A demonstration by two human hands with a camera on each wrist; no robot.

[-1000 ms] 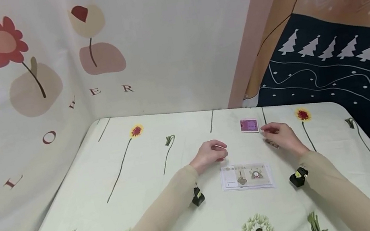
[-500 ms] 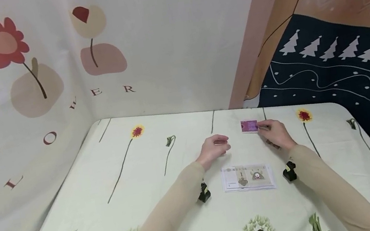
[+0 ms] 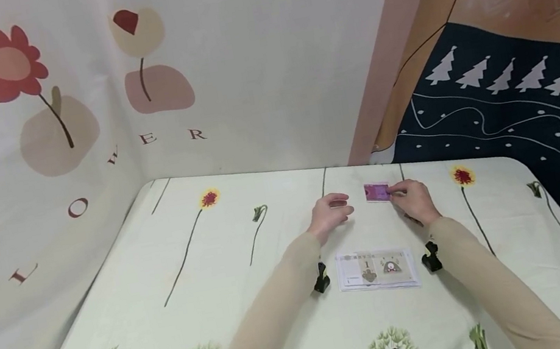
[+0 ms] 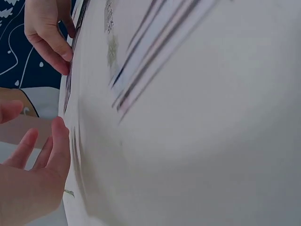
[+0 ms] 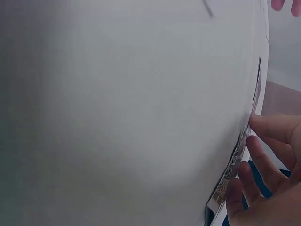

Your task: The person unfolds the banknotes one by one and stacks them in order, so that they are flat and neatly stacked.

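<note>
A small purple printed note point(image 3: 376, 192) lies towards the far side of the table. My right hand point(image 3: 414, 201) pinches its right edge between thumb and fingers, also seen edge-on in the right wrist view. Partly hidden under that hand is a brown patterned piece point(image 5: 225, 181); whether it is joined to the purple note I cannot tell. My left hand point(image 3: 330, 214) hovers left of the purple note, fingers loosely bent and apart, holding nothing. Nearer to me lies a stack of pale play banknotes point(image 3: 376, 269), the top one printed with a 1 and a penguin-like figure.
A white flower-print cloth point(image 3: 278, 298) covers the table. A pale curtain point(image 3: 253, 80) with flower prints rises along the left and back. To the right hangs a dark blue cloth point(image 3: 518, 104) with white trees. Black wrist cameras point(image 3: 321, 278) sit under the sleeves.
My right hand has moved left onto the right edge of the purple note. My left hand has shifted right and farther from me, towards the note. The stack stays in place.
</note>
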